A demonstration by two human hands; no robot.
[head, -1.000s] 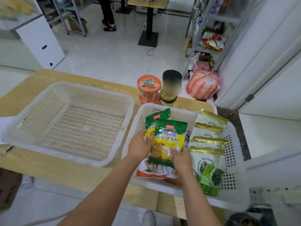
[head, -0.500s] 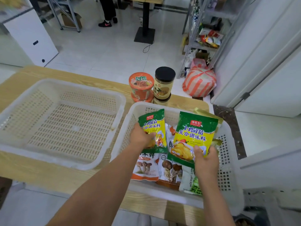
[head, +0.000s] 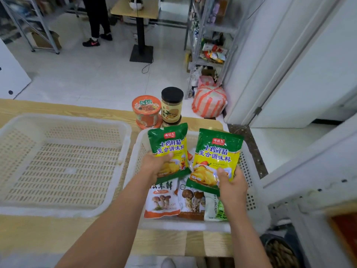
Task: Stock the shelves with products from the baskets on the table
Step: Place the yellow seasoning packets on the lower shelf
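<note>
My left hand [head: 154, 165] grips one green and yellow seasoning packet [head: 170, 146] by its lower part. My right hand [head: 231, 183] grips a second, identical packet [head: 217, 155] at its lower right corner. Both packets are held upright side by side above the right white basket [head: 249, 165]. Under them in that basket lie two mushroom packets [head: 163, 200] and a white and green pouch [head: 215, 209]. The left white basket [head: 63, 163] holds nothing. A metal shelf unit [head: 208, 45] with packets on it stands across the floor, beyond the table.
An orange noodle cup [head: 146, 111] and a black-lidded jar [head: 172, 105] stand on the wooden table [head: 48, 236] behind the right basket. A striped orange bag [head: 209, 101] lies on the floor by the shelf. A person stands at the back left. White doors are on the right.
The two stacked packets have been separated, one in each hand, and lifted higher above the right basket. The view has tilted up a little.
</note>
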